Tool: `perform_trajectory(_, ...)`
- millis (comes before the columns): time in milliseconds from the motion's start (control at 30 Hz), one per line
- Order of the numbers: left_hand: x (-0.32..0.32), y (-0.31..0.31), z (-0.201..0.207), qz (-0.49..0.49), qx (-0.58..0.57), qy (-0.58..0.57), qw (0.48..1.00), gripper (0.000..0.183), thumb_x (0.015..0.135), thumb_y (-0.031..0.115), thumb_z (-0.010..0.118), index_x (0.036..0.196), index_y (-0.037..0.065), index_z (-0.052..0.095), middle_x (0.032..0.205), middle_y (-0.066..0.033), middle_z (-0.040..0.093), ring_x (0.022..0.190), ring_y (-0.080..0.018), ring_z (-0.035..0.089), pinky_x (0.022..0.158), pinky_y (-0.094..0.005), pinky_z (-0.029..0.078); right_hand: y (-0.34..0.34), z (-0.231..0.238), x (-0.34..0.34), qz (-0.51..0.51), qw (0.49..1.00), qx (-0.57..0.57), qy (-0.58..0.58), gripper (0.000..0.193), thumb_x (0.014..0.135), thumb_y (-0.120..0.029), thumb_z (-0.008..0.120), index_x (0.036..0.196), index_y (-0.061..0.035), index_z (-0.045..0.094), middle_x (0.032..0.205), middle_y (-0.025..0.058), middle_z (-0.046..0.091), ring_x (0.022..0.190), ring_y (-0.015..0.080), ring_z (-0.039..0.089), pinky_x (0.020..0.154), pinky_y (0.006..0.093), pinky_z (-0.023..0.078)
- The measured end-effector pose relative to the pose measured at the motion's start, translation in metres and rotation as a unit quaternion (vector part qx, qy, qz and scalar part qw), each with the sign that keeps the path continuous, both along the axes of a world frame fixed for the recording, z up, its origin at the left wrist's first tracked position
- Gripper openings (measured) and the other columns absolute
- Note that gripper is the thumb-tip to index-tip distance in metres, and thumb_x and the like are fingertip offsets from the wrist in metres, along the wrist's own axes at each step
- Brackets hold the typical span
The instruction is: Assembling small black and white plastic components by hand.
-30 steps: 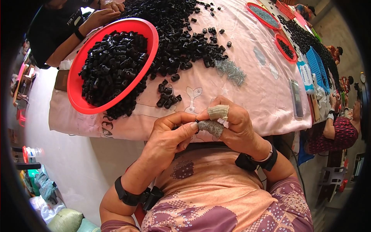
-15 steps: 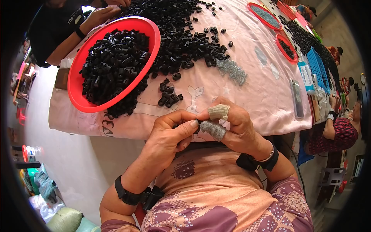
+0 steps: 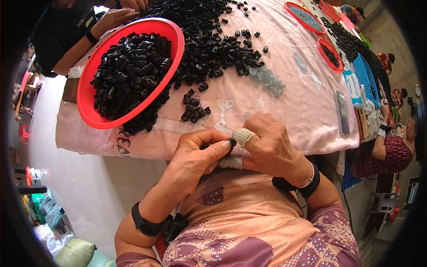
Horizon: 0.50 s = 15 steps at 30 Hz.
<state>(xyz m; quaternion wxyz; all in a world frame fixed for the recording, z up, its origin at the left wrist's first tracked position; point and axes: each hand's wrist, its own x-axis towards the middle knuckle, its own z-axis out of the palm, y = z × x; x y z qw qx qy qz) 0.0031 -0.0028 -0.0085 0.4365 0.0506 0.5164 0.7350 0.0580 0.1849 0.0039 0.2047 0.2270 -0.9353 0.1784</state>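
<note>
Pinching a small black plastic piece [image 3: 231, 142] between the thumb and forefinger, your left hand [image 3: 195, 155] sits just off the near edge of the table [image 3: 284, 107], over your lap. Your right hand [image 3: 271, 147] meets it from the other side: its knitted finger cots [image 3: 243, 136] press against the same piece, so both hands close on it together, fingers curled rather than spread. A black band with a small unit sits on each of your wrists.

On the table, a pink printed cloth covers the top. A small cluster of black pieces [image 3: 193, 109] lies near the near edge, just beyond your hands. To its left, the red round basin [image 3: 175, 49] stands tilted, heaped with more black pieces and overhanging the table's near-left corner. Behind it the main heap of black pieces [image 3: 209, 40] spreads across the middle of the table. A little pile of small metal springs [image 3: 267, 80] lies just right of that heap.

At the far-left edge another person's hand [image 3: 111, 18] rests by the basin. Along the right edge lie further red trays [image 3: 307, 13] and a blue basket [image 3: 367, 75], with another seated person [image 3: 387, 151] beside them.
</note>
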Motion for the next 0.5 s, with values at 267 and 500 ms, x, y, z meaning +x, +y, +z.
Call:
perform_trajectory(267,0.0001,-0.0001,0.0042,-0.034,-0.057,0.047,0.997,0.012,0.089,0.013,0.066,0.097,0.003,0.066,0.071,0.0048,0.056,0.054,-0.0009,0.041,0.046,-0.0157,0.030,-0.0016,0.0004,0.0021,-0.002,0.999,0.045,-0.009,0.029,0.057,-0.027,0.073,0.074,-0.0066,0.060,0.070,0.0053,0.051,0.067,0.0235,0.054,0.062,0.0368,0.041)
perform_trajectory(500,0.0021,0.0024,0.0064,-0.022,-0.070,0.061,0.995,0.013,0.089,0.013,0.067,0.095,0.003,0.067,0.070,0.0052,0.056,0.053,-0.0009,0.041,0.046,-0.0161,0.030,-0.0014,-0.0020,0.0030,0.000,0.999,0.044,0.003,0.027,0.057,-0.025,0.072,0.072,-0.0069,0.059,0.070,0.0053,0.051,0.067,0.0229,0.054,0.063,0.0366,0.041)
